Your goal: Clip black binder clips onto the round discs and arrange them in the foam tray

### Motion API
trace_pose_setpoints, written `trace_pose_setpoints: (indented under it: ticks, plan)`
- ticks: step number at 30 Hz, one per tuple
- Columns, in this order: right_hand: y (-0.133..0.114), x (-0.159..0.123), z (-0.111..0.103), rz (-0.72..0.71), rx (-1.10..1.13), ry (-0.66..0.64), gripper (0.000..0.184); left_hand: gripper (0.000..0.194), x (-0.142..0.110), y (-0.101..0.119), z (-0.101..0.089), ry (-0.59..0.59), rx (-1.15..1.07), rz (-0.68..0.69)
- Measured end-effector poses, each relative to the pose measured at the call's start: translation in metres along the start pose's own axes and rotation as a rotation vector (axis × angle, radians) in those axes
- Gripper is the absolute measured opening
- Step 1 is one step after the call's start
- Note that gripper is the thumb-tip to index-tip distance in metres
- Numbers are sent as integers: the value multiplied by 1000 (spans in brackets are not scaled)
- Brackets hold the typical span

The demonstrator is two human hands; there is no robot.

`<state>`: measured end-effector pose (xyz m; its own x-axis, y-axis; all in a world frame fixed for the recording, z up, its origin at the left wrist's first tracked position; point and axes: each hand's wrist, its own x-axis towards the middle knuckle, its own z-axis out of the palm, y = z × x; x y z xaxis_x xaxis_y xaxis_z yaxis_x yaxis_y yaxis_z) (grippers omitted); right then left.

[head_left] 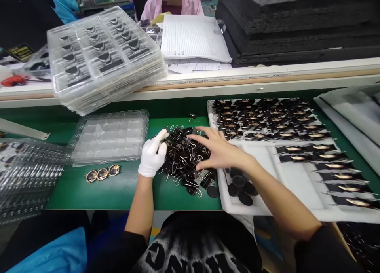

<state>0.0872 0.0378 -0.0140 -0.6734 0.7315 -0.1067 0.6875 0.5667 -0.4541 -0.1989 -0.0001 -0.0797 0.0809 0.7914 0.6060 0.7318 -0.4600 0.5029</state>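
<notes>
Some binder clips (185, 158) are hidden behind the gloved left hand (152, 156) and the bare right hand (218, 148) — whether one is pinched by the glove cannot be told. The white foam tray (299, 178) is partly covered by the right forearm (279, 194). The leftmost clear trays (26, 182) are blurred and cropped by the left edge — the black foam stack (297, 23), by the top and right.
</notes>
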Motion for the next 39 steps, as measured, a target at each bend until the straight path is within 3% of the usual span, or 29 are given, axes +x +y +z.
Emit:
trace_pose_setpoints:
  ticks: [2,4,6,9,11,13,17,20,24,27,30,33,35,37,39]
  plan:
    - [18,27,-22,-16,58,-85,105,41,-1,-5,-1,98,-33,-53]
    - [34,61,-37,-65,133,-180,89,41,0,-11,0,176,-43,-92]
    - [45,95,-40,40,95,-35,66,45,2,-18,1,191,-36,-134]
    - [52,133,-29,230,19,103,53,59,4,-24,3,-6,-80,-260]
    - [54,144,-18,292,-14,110,45,63,4,-25,2,-191,-123,-318]
    - [54,143,-12,321,-34,118,41,64,5,-23,1,-302,-143,-320]
    - [42,121,-18,325,-49,220,36,66,7,-20,-2,-351,-150,-307]
    - [21,98,-23,193,-36,307,39,67,10,-20,0,-334,-131,-323]
    - [-2,71,-19,-98,7,184,36,65,14,-17,4,-282,-55,-326]
    - [-1,52,-26,-260,53,61,43,62,15,-13,4,-268,29,-303]
    - [15,22,-49,-343,154,127,47,63,15,-12,2,-310,25,-243]
    - [38,-27,-72,-274,233,297,42,62,14,-12,0,-397,-16,-143]
    - [55,-62,-75,-176,186,360,36,62,13,-10,0,-442,-24,-132]
    - [72,-90,-62,-27,74,362,34,61,15,-5,-1,-426,-2,-157]
    - [85,-105,-35,41,28,362,33,61,20,3,-2,-330,51,-168]
